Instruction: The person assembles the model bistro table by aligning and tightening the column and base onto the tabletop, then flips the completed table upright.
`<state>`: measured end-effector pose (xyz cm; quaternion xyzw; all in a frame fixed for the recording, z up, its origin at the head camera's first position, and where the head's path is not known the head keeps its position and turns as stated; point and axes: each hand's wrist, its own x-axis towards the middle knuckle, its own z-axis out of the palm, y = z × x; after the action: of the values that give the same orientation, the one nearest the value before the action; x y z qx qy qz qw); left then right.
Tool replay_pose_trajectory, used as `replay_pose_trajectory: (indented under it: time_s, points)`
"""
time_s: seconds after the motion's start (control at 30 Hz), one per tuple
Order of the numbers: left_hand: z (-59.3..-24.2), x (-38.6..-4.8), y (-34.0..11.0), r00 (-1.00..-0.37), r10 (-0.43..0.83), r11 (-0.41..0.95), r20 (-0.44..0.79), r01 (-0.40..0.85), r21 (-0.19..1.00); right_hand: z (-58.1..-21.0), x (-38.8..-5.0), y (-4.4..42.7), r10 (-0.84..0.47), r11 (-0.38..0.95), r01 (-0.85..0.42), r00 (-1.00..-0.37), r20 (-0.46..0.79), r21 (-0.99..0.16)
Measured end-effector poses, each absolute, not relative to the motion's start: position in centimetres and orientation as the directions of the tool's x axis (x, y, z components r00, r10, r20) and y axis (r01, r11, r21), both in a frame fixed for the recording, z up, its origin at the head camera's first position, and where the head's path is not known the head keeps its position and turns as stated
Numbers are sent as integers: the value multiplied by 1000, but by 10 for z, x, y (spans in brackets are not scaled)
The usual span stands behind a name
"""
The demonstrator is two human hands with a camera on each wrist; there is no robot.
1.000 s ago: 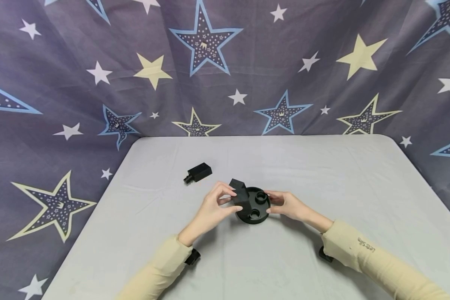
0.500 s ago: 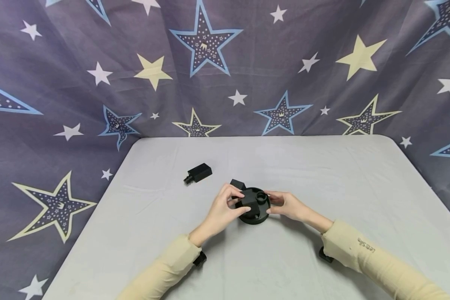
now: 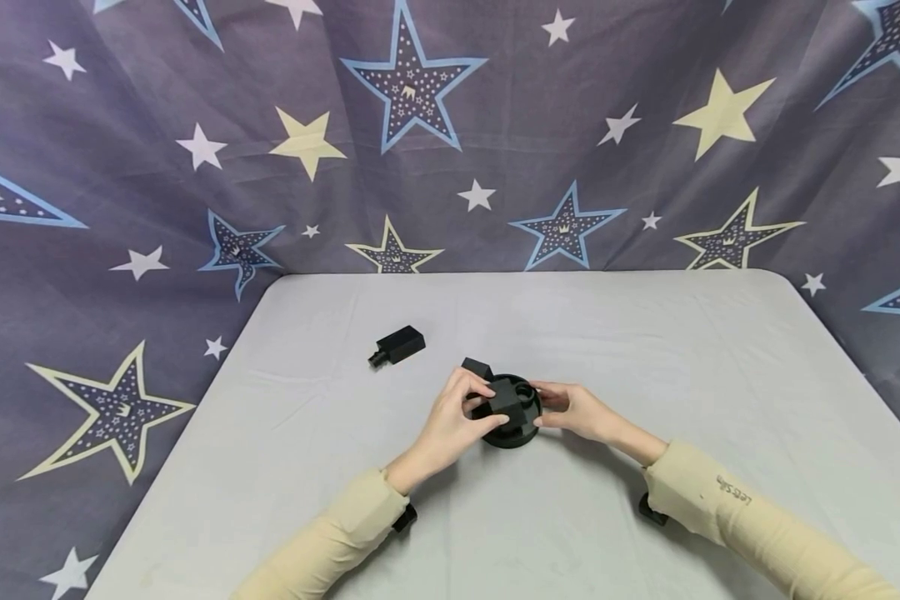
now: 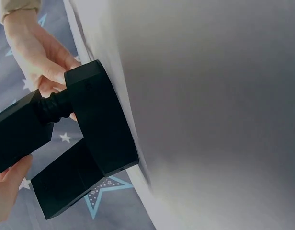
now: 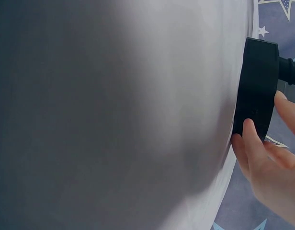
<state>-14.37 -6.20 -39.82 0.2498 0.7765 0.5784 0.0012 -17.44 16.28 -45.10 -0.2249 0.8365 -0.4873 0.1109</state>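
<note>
A round black base [image 3: 512,443] with ring-shaped sockets sits on the table. My left hand [image 3: 453,418] pinches a black rectangular block [image 3: 506,400] above it. In the left wrist view, the block's ribbed neck [image 4: 56,106] points at the top of the base [image 4: 102,120]; I cannot tell how deep it sits. A second black block [image 3: 477,367] rises from the base's far left side, partly hidden by the left hand. On the opposite side, my right hand [image 3: 577,410] grips the base's rim, fingers and thumb spread along its wall in the right wrist view.
Farther back on the left lies a third black block [image 3: 401,344] with a ribbed neck. A light cloth covers the table [image 3: 645,333]. Behind it hangs a star-patterned curtain [image 3: 495,108]. Small black devices [image 3: 651,510] show under both sleeves.
My left hand has carried its block to the right, from the base's left edge to over its middle. The right hand and the base stay in place.
</note>
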Motion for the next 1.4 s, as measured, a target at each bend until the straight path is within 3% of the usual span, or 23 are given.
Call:
replay_pose_trajectory:
  time_s: [0.17, 0.57, 1.07, 1.4]
  points:
    - [-384, -136, -60, -868, 398, 226, 296, 406, 885, -449, -175, 163, -480, 435, -256, -877, 18, -863]
    - [-386, -136, -60, -809, 464, 244, 362, 509, 825, -446, -175, 163, -485, 448, -234, -875, -14, -863]
    - [-415, -154, -76, -751, 578, 313, 320, 566, 762, -448, -175, 162, -483, 442, -230, -875, -14, -867]
    - [-411, -149, -62, -835, 463, 378, 295, 488, 787, -449, -174, 162, -485, 444, -236, -874, -10, -864]
